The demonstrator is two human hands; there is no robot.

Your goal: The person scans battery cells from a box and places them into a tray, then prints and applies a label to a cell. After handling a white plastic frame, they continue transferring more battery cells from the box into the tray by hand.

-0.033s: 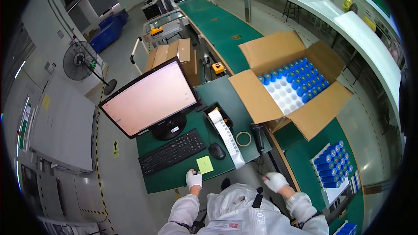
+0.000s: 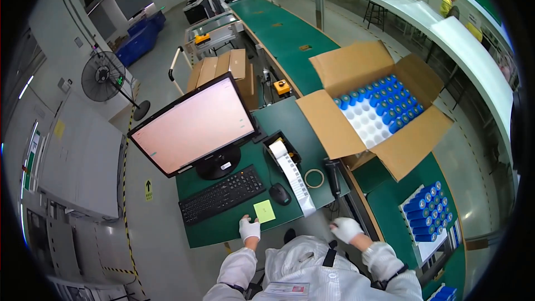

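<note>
My left hand [image 2: 249, 228], in a white glove, rests flat on the front edge of the green desk [image 2: 212, 231], just left of a yellow-green sticky note [image 2: 264, 210]. My right hand [image 2: 345, 228], also gloved, hovers off the desk's front right corner with loose fingers and nothing in it. It is nearest the black handheld scanner [image 2: 333, 177] and the end of a white label strip [image 2: 295, 181]. A black mouse [image 2: 280, 193] and keyboard [image 2: 222, 195] lie just beyond the note.
A monitor [image 2: 195, 125] with a pale pink screen stands behind the keyboard. A tape ring [image 2: 314, 178] lies by the scanner. An open cardboard box [image 2: 334, 128] holds several blue cylinders [image 2: 390, 103]; another tray of them [image 2: 428, 212] sits at right. A floor fan [image 2: 103, 78] stands left.
</note>
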